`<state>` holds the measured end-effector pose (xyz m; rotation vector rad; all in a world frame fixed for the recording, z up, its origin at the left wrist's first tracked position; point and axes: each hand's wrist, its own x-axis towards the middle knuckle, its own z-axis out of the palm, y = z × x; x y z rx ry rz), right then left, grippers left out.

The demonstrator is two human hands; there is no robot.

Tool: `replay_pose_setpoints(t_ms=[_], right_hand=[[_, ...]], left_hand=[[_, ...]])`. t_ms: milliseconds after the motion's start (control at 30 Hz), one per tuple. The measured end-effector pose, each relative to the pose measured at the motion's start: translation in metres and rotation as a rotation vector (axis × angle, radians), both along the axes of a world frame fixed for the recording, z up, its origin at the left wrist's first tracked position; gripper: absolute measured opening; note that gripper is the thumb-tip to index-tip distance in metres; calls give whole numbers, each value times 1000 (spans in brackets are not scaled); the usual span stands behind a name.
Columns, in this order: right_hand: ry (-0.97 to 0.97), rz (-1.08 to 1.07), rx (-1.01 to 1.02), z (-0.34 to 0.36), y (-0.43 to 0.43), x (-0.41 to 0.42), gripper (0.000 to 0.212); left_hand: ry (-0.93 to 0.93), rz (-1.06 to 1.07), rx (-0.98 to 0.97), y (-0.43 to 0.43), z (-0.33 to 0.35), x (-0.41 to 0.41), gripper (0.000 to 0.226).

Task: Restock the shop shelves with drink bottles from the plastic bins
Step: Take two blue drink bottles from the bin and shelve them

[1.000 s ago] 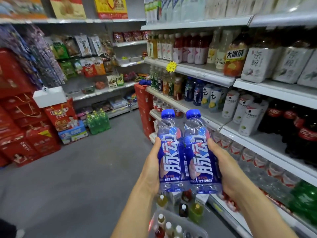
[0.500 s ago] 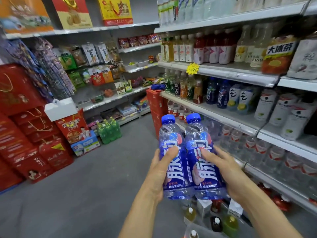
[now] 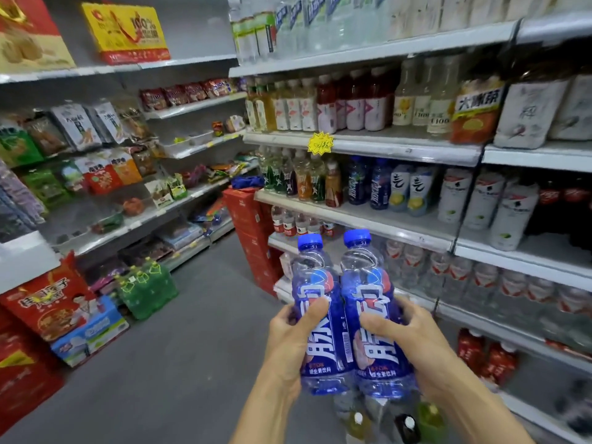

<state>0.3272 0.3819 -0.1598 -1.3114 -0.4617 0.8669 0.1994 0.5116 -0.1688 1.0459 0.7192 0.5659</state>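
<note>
Left bottle (image 3: 315, 277) and right bottle (image 3: 365, 274) are upright, touching, in the aisle — left hand (image 3: 290, 341) and right hand (image 3: 413, 338) each curled round one. Best set beside the matching blue bottles (image 3: 368, 187) on the shelf (image 3: 352, 219) — labels outward.

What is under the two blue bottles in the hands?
Under the left blue bottle and right blue bottle, three bottle tops show: a yellowish bottle, a dark bottle, a green bottle. The rest is covered by these two or out of frame.
</note>
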Motion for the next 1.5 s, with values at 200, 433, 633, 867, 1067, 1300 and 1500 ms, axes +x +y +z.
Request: replay_pose_setpoints(t_ms=[200,433,633,867,1067,1300,1500], right_hand=[[-7,-73,53,-8,-5,47,52],[10,-142,86,-27,6,91,46],[-33,-210,10,-51,56,144,81],[-93,-356,-73,-62,157,221,71],[-34,-447,-96,-73,237,285,64],[-48,-514,-119,-87,294,348,38],[-109,-572,-136,-90,319,394,41]], left_hand=[[-38,-78,6,5,-9,60,79],[-33,-160,31,30,-26,115,77],[16,-255,100,90,-39,167,71],[129,-368,177,202,-38,248,56],[175,-491,199,291,-43,321,53],[223,-595,252,357,-61,400,42],[158,-616,303,388,-66,455,34]])
